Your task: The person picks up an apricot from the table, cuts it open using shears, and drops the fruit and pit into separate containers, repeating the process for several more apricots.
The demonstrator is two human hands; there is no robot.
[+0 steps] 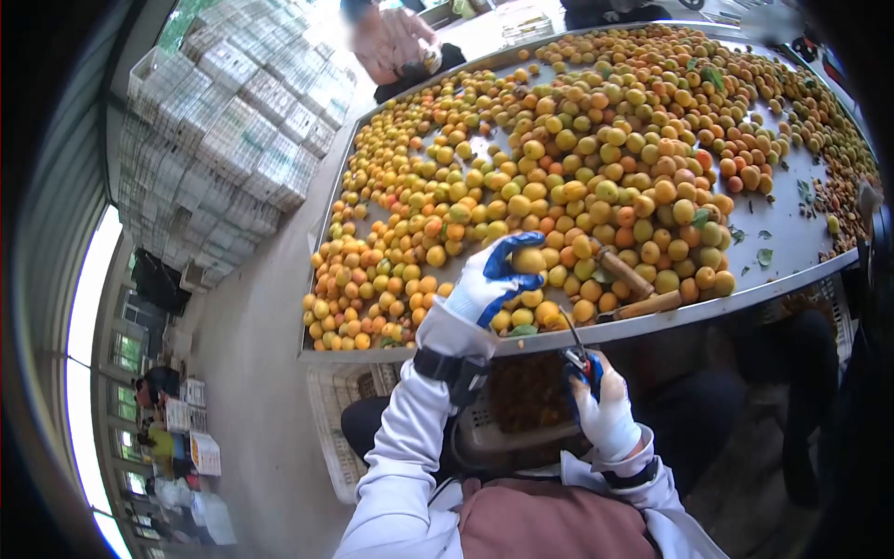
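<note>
My left hand (492,281), in a white and blue glove, is closed round a yellow apricot (528,261) at the table's near edge. Lower and to the right, my gloved right hand (601,402) grips a small knife (572,328), its thin blade pointing up. A large heap of yellow and orange apricots (559,177) covers much of the metal table (782,284). Among the nearest fruit lie a wooden handle (624,272) and a second wooden handle (647,306); the tool ends are partly hidden.
Below the table edge stands a tub (521,430) with dark orange contents, beside a pale plastic crate (331,433). Crates are stacked high (219,130) at the left. A person (396,45) sits across the table. Small dark bits and leaves (765,257) lie at the right.
</note>
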